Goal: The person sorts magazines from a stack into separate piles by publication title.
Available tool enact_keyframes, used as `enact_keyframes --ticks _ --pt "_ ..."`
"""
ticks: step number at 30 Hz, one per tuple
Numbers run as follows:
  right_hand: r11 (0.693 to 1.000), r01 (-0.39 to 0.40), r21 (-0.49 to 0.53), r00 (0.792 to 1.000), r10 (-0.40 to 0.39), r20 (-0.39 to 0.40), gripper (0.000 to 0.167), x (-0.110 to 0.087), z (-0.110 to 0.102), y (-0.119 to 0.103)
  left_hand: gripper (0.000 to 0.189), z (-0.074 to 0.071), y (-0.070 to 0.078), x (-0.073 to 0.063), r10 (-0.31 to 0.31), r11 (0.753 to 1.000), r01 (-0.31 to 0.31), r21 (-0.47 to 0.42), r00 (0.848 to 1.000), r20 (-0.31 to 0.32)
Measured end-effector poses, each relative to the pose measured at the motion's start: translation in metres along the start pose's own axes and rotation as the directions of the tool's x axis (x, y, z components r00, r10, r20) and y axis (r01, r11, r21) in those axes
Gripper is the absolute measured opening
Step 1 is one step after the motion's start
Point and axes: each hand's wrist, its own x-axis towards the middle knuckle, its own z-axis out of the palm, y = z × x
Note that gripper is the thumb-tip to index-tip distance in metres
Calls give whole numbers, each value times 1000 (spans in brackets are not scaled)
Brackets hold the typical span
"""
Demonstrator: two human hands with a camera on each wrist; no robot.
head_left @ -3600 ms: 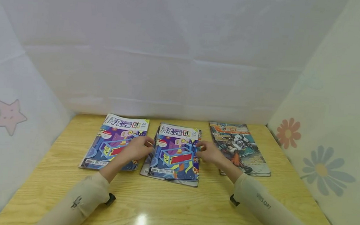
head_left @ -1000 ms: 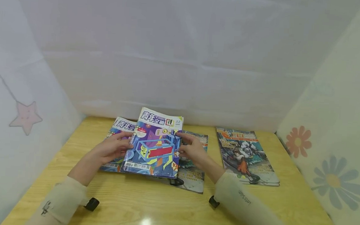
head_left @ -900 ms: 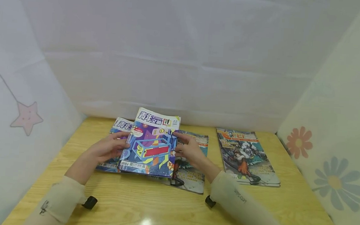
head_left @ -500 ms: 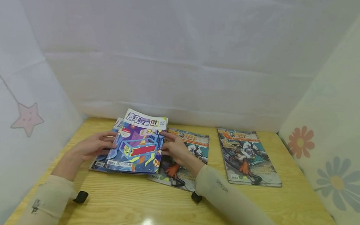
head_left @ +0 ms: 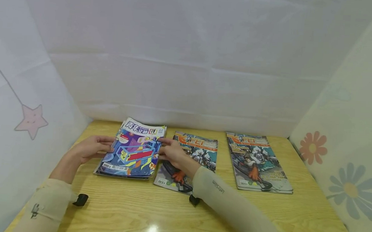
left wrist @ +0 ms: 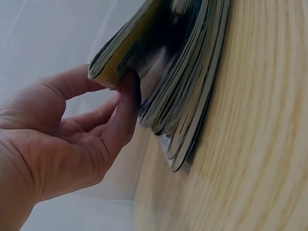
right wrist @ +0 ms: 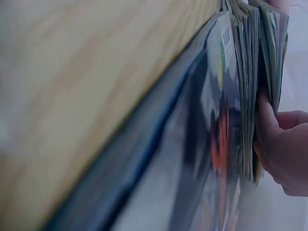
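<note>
A purple magazine (head_left: 135, 152) with a white title band lies just over the pile of magazines (left wrist: 187, 91) at the left of the table. At its left edge, my left hand (head_left: 91, 148) pinches it between thumb and fingers; the left wrist view shows a gap between it and the pile below. The right edge is pinched by my right hand (right wrist: 286, 149), the thumb tucked beneath. Beside the pile, partly under my right forearm, lies a grey comic magazine (head_left: 199, 156) with an orange title. Most of the lower pile is hidden in the head view.
Another comic magazine (head_left: 258, 163), matching the grey one, lies atop a thin stack on the right. All rest on a wooden table (head_left: 129, 208). White cloth (head_left: 187, 94) stands behind, with printed cloth walls at both sides.
Both hands have carried the purple magazine from the middle stack leftward and lowered it over the left pile. The grey comic magazine in the middle is now uncovered.
</note>
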Motion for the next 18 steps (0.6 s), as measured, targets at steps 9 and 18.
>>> enact_keyframes --ticks 9,18 --pt "989 68 -131 997 -63 48 51 -19 -13 -9 69 7 7 -1 -20 995 26 100 998 -59" --pt "949 124 -288 992 -130 1 37 -50 -30 -20 60 10 23 -13 38 930 4 368 993 -109"
